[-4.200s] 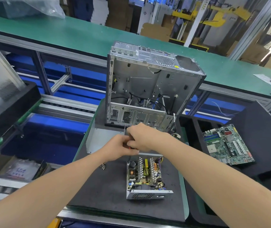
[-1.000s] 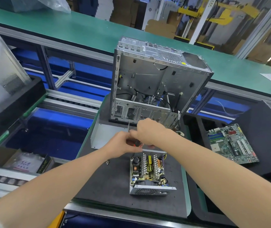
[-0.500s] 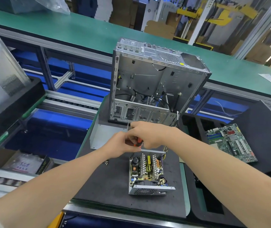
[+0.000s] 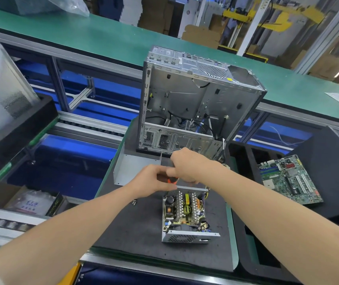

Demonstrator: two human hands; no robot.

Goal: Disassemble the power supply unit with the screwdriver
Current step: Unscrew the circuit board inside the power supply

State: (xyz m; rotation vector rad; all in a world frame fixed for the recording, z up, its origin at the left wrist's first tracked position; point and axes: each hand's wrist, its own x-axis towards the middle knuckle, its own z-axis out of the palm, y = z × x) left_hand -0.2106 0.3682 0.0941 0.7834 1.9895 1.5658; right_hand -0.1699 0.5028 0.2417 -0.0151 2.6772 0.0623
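left hand [image 4: 154, 179], right hand [image 4: 191, 167]: on 1 screwdriver [image 4: 173, 180], seemingly | 1 power supply unit [image 4: 185, 212]

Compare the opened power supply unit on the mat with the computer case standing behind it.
The power supply unit is small and lies low on the black mat; the computer case is far larger and stands upright. The power supply unit is packed with a circuit board, coils and capacitors; the computer case is nearly gutted, with only loose cables left. Both are grey sheet-metal boxes, opened, with perforated vents.
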